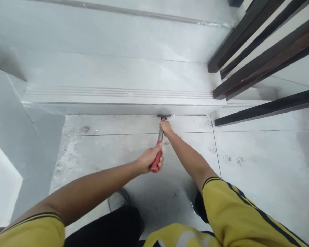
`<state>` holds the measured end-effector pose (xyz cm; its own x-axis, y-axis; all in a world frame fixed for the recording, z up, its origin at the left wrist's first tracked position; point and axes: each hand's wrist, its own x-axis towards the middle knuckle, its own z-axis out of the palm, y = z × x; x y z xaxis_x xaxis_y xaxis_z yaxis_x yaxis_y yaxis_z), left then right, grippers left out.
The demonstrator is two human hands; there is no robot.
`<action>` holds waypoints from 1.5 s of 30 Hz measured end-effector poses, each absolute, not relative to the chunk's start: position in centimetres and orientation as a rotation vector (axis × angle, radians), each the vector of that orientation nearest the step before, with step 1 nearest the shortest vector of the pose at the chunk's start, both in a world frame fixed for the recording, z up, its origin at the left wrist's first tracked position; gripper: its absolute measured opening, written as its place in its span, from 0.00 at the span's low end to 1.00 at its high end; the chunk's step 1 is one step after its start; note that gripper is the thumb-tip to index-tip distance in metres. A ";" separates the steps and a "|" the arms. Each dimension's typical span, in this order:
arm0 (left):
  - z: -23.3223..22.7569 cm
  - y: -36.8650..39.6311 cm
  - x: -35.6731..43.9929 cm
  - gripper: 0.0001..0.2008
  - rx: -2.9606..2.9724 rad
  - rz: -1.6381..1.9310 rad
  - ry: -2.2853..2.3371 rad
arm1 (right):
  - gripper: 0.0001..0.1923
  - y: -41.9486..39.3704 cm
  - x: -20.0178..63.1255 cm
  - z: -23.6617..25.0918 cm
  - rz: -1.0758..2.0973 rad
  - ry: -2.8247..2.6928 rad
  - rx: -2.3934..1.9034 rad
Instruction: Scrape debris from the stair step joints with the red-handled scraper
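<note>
A long-handled scraper [160, 134] with a red grip and a metal shaft points away from me. Its dark, wide blade [164, 115] meets the joint where the floor touches the stair riser. My left hand [149, 159] is closed round the red grip at the near end. Farther up, my right hand [166, 127] is wrapped round the shaft just behind the blade. White crumbs lie beside the blade, and whether its edge sits inside the joint I cannot tell.
Above the blade rises a pale stair step [118, 93] with grooved edging. Dark railing bars [267, 106] stand at the right. White residue [69, 154] and a grey smear [85, 129] mark the floor tiles at left. A grey panelled wall [38, 133] borders the left side.
</note>
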<state>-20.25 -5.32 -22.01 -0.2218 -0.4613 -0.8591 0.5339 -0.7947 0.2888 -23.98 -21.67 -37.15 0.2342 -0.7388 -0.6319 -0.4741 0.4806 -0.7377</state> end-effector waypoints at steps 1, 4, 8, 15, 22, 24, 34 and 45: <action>-22.8 -5.2 -20.3 0.27 1.410 -2.048 0.066 | 0.05 -21.7 -24.1 -37.2 -0.237 1.450 -1.172; -24.9 -3.9 -21.0 0.27 1.375 -2.071 -0.063 | 0.06 -21.2 -24.7 -37.7 -0.243 1.506 -1.238; -26.7 -3.0 -22.3 0.27 1.432 -2.042 -0.106 | 0.06 -20.9 -25.7 -38.7 -0.204 1.515 -1.255; -28.4 -3.5 -23.1 0.27 1.394 -2.083 -0.162 | 0.07 -21.5 -26.9 -39.5 -0.189 1.521 -1.303; -28.7 -3.9 -23.5 0.27 1.431 -2.129 -0.208 | 0.07 -22.0 -27.5 -39.5 -0.182 1.547 -1.377; -28.7 -3.9 -23.7 0.27 1.459 -2.121 -0.199 | 0.07 -22.1 -27.7 -39.5 -0.157 1.548 -1.382; -29.1 -4.7 -24.5 0.28 1.382 -2.180 -0.209 | 0.10 -22.6 -29.0 -39.1 -0.217 1.548 -1.356; -28.4 -6.3 -26.6 0.28 1.330 -2.215 -0.136 | 0.08 -24.2 -31.4 -39.1 -0.177 1.607 -1.318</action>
<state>-26.63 -6.32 -28.44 -0.3616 -0.5006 -0.7866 0.4004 -0.8453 0.3539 -31.39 -24.16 -39.14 0.1035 -0.8003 -0.5906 -0.6526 0.3935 -0.6475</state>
